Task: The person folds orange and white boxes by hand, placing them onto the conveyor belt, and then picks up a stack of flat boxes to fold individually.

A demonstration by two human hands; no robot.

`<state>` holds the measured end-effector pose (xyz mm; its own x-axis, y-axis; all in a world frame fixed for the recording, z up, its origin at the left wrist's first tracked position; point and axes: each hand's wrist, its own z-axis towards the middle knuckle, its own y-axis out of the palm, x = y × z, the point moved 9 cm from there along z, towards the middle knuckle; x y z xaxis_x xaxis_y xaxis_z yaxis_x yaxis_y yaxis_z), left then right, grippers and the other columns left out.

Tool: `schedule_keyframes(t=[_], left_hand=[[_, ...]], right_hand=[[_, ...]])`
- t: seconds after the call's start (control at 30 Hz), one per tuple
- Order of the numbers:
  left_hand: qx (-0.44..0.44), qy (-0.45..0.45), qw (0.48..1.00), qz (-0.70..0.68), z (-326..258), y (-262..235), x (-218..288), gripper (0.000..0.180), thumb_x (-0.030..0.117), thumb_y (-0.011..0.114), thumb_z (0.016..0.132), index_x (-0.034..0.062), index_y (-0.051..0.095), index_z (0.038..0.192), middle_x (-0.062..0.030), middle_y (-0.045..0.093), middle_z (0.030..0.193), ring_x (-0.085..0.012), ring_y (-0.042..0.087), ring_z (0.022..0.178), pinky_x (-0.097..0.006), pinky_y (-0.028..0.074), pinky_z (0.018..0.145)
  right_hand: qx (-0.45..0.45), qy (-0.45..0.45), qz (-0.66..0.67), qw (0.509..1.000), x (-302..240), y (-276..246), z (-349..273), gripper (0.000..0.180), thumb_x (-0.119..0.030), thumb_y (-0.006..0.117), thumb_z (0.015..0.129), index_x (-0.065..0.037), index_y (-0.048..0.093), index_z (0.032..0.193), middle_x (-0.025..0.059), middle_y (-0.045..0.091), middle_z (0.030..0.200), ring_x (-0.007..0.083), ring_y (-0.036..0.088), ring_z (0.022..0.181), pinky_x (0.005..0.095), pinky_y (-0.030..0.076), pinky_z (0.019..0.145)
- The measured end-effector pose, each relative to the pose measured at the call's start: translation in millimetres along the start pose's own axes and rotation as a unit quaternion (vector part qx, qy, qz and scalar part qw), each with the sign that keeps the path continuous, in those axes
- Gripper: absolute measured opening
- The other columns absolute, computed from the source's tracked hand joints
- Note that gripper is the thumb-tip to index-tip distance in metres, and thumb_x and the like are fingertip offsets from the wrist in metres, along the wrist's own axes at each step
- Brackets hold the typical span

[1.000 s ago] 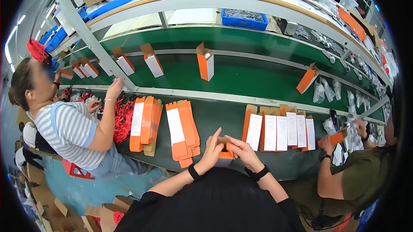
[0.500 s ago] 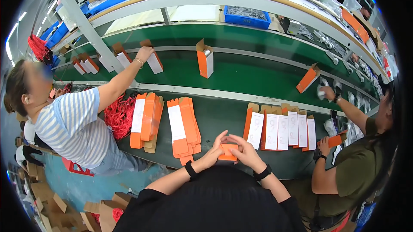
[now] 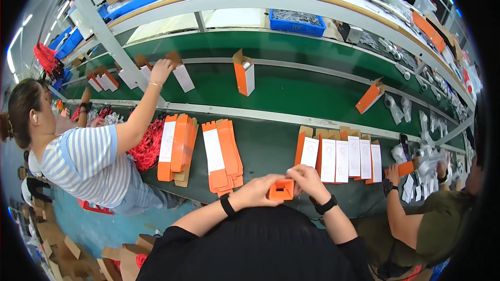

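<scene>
Close to my body, a small orange carton (image 3: 281, 191) points one end up, its dark opening showing. My left hand (image 3: 256, 191) is closed around its left side. On the carton's right edge, the fingers of my right hand (image 3: 307, 181) are bent in a pinch. To the left lie a stack of flat orange-and-white cartons (image 3: 232, 156) and a second stack of them (image 3: 167, 148). On the right several made-up cartons (image 3: 328, 158) stand in a row with their brown top flaps raised.
A green conveyor belt (image 3: 297, 90) runs beyond the bench, carrying an open carton (image 3: 244, 75) and a tilted one (image 3: 370, 97). A co-worker (image 3: 88, 150) reaches over it at left; another (image 3: 432, 229) sits at right with an orange carton. Red cords (image 3: 148, 143) lie heaped at left.
The carton in my hands has turned so its opening shows, and my right hand has shifted to its right edge. The right co-worker's far hand has left the belt.
</scene>
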<state>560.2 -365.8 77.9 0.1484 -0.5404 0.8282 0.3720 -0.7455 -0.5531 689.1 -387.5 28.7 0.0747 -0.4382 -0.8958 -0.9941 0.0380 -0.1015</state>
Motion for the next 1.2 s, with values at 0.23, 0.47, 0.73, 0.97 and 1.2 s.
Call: schedule_keyframes(t=[0.23,0.47,0.73,0.97,1.2], left_hand=[[0.049,0.114,0.980,0.155,-1,1,6,0.078,0.040,0.076,0.070,0.0115,0.041,0.133,-0.0150,0.039,0.139,-0.0324,0.033,0.133,-0.048,0.020,0.112],[0.310,-0.535,0.746,0.247,-56,-83,-221,0.116,0.046,0.077,0.066,0.0087,0.005,0.148,-0.0304,0.004,0.149,-0.0482,0.008,0.138,-0.067,0.013,0.104],[0.317,-0.548,0.762,0.137,-95,-98,-235,0.130,0.041,0.083,0.055,0.0080,-0.002,0.147,-0.0303,0.014,0.146,-0.0461,0.021,0.132,-0.062,0.025,0.101],[0.155,-0.096,0.945,0.271,-42,-43,-69,0.116,0.035,0.077,0.053,-0.0021,0.015,0.144,-0.0295,0.022,0.143,-0.0456,0.025,0.130,-0.052,0.023,0.105],[0.164,-0.092,0.968,0.164,-13,-15,-57,0.116,0.035,0.080,0.057,-0.0045,0.013,0.144,-0.0292,0.031,0.135,-0.0442,0.032,0.126,-0.051,0.028,0.105]], right_hand=[[-0.074,0.020,0.288,0.954,39,31,31,0.070,-0.024,0.054,0.091,-0.006,0.016,0.147,0.0156,0.041,0.137,0.0222,0.048,0.120,0.0316,0.046,0.094],[0.243,-0.137,0.032,0.960,126,-30,105,0.065,-0.007,0.052,0.086,0.003,0.021,0.143,0.0183,0.035,0.142,0.0268,0.037,0.129,0.0340,0.028,0.108],[0.337,-0.165,-0.281,0.883,57,-35,59,0.068,-0.007,0.055,0.082,0.007,0.023,0.141,0.0293,0.030,0.142,0.0399,0.025,0.134,0.0437,0.020,0.111],[0.066,-0.123,0.049,0.989,-22,-11,63,0.047,-0.013,0.056,0.089,0.007,0.043,0.131,0.0072,0.065,0.078,0.0097,0.053,0.043,0.0218,0.043,0.040],[-0.087,0.039,0.020,0.995,-20,0,36,0.028,-0.011,0.059,0.085,0.006,0.057,0.107,0.0061,0.060,0.065,0.0091,0.047,0.036,0.0217,0.035,0.035]])
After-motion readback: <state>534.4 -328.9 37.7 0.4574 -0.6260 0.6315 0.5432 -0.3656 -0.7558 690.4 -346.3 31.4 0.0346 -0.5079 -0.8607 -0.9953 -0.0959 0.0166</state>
